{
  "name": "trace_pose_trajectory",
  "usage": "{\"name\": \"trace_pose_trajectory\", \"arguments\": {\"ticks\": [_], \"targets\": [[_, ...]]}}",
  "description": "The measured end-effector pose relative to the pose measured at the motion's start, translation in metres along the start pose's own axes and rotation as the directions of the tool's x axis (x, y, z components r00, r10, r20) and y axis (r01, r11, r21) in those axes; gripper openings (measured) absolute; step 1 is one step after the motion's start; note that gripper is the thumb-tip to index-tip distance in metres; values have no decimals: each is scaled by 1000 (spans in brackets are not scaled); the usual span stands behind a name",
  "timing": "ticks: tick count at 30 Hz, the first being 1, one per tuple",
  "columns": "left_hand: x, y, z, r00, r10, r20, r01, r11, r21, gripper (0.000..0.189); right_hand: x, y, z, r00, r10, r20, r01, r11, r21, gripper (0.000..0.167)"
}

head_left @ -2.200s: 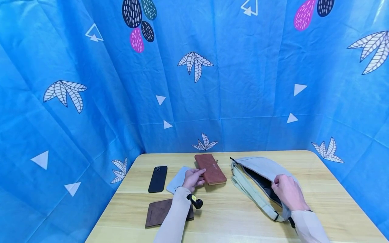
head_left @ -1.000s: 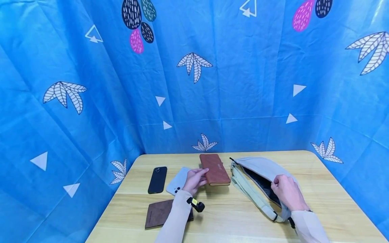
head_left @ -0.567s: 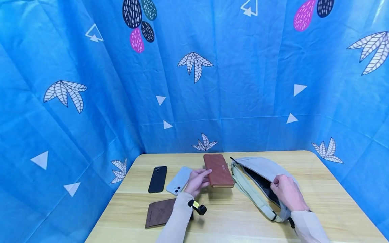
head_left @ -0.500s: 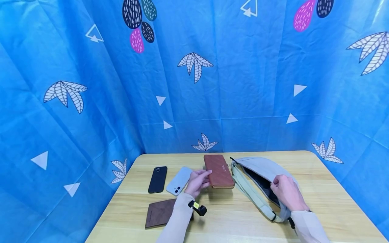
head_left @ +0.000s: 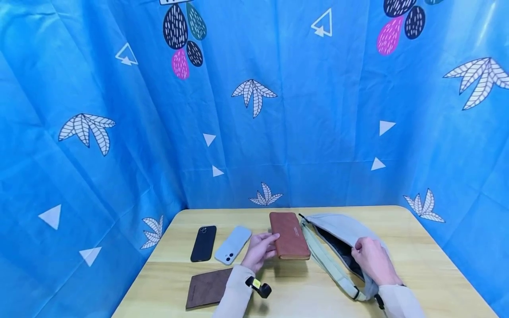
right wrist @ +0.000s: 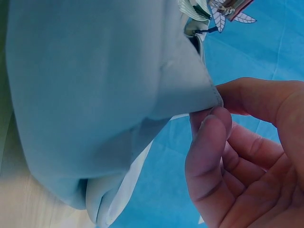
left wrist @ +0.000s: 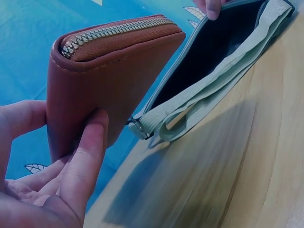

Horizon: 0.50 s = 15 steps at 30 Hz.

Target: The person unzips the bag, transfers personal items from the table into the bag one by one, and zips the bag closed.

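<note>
Wallet (head_left: 291, 236) is pinched in my left hand (head_left: 260, 249), as I look down at it, its long axis running away from me with the far end leaning slightly left. I have it by its left long edge, so it lies to the right of my grip — the same side as the bag (head_left: 347, 226). A shadow beneath suggests it is lifted off the table (head_left: 310, 296). The bag's mouth slants more, from far left to near right, and the strap (head_left: 332, 269) runs between; whether wallet and strap touch, I cannot tell. My left hand is the nearer to the wallet; my right hand (head_left: 374, 260) is at the mouth's edge. From my left wrist, the wallet stands tilted between my fingers, its zip (left wrist: 118, 29) along the upper edge, the dark mouth gaping beyond. What counts most here, I judge, is that the wallet is near that mouth but outside it, its length not quite lined up with the slit. From my right wrist, I see my fingertips in a narrow pinch on the edge of the bag's cloth, while a reddish-brown bit at the top — probably the wallet — shows well apart from them.
</note>
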<state>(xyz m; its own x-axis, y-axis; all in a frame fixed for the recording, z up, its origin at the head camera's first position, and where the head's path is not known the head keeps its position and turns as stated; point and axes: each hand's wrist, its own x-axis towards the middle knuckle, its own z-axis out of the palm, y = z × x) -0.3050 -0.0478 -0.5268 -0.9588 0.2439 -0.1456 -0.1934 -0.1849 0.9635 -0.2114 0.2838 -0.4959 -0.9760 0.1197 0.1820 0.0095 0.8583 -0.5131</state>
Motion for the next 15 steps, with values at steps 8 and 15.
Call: {"name": "trace_pose_trajectory", "arguments": {"ticks": [8, 15], "targets": [[-9, -5, 2, 1000, 2, 4, -2, 1000, -1, 40, -2, -2, 3, 1000, 17, 22, -17, 1000, 9, 12], [-14, -4, 12, 1000, 21, 6, -21, 1000, -3, 37, -1, -1, 0, 1000, 19, 22, -20, 1000, 2, 9]]}}
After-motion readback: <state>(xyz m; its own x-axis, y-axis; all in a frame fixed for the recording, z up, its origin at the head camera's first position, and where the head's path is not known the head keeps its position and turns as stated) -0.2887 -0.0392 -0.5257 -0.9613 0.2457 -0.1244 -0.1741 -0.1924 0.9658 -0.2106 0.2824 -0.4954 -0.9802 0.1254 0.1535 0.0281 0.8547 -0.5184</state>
